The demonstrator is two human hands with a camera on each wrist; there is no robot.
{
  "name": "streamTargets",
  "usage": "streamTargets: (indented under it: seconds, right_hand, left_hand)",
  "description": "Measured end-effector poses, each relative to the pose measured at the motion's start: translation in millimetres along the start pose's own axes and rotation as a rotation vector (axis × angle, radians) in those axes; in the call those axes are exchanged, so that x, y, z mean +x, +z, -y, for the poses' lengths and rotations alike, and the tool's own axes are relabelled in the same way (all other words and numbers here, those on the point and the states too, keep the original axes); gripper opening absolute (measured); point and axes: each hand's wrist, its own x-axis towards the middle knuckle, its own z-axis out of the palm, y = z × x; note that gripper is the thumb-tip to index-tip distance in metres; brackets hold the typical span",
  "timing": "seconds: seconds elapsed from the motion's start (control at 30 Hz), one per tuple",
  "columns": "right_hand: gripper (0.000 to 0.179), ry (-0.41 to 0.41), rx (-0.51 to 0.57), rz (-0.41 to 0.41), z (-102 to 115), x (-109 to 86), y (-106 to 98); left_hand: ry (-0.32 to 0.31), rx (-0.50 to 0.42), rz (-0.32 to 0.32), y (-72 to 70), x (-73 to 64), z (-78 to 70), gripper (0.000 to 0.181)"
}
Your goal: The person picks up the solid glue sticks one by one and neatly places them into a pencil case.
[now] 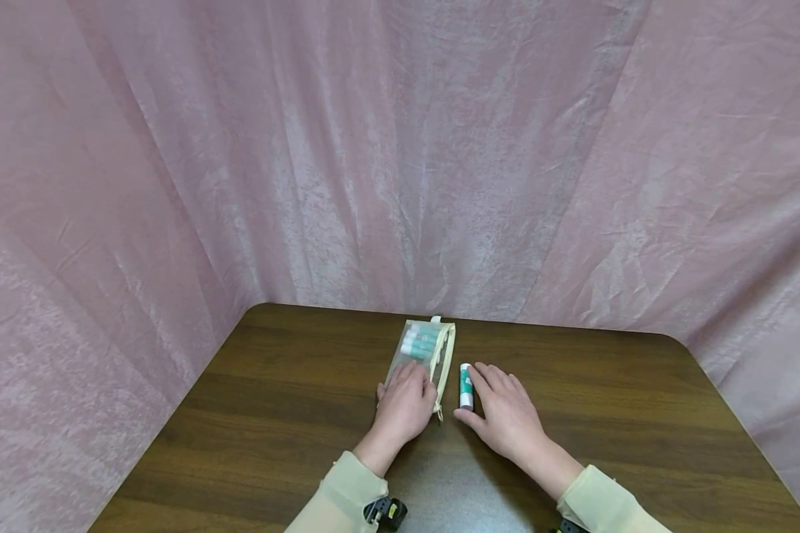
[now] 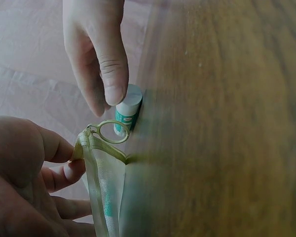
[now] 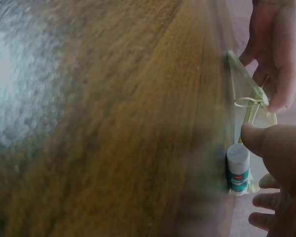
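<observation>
A mesh zip pouch [image 1: 398, 357] with cream trim lies on the table, several green-and-white glue sticks [image 1: 418, 342] showing inside it. My left hand [image 1: 405, 403] is over its near part; thumb and forefinger pinch the trim at the zipped edge in the left wrist view. A pull ring [image 2: 114, 132] sticks out at that corner. Just right of the pouch, a single glue stick [image 1: 466, 386] lies on its side on the wood. My right hand [image 1: 507, 416] is beside it, with thumb and forefinger near its two ends and the fingers loosely extended. Whether they touch it, I cannot tell.
A brown wooden table [image 1: 293, 414] with rounded far corners carries everything. Pink curtains [image 1: 400, 163] hang behind it and along both sides. Dark wrist devices [image 1: 385, 511] sit at the pale green sleeves [image 1: 353, 485].
</observation>
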Motion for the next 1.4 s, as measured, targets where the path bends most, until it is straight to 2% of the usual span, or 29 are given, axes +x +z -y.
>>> streamTargets:
  seconds: [0.2, 0.5, 1.4]
  right_hand:
    - [0.079, 0.021, -0.001, 0.029, -1.4, -0.9, 1.9]
    - [0.076, 0.015, -0.006, 0.007, -4.5, -1.2, 6.6]
    - [0.070, 0.066, 0.001, 0.060, -8.4, 1.3, 8.3]
  left_hand:
    - [0.000, 0.005, -0.007, 0.6, -0.4, 0.6, 0.025]
    - [-0.021, -0.026, 0.000, 2.1, -1.1, 1.4, 0.024]
    - [-0.022, -0.029, 0.014, 0.8, -1.9, 1.5, 0.025]
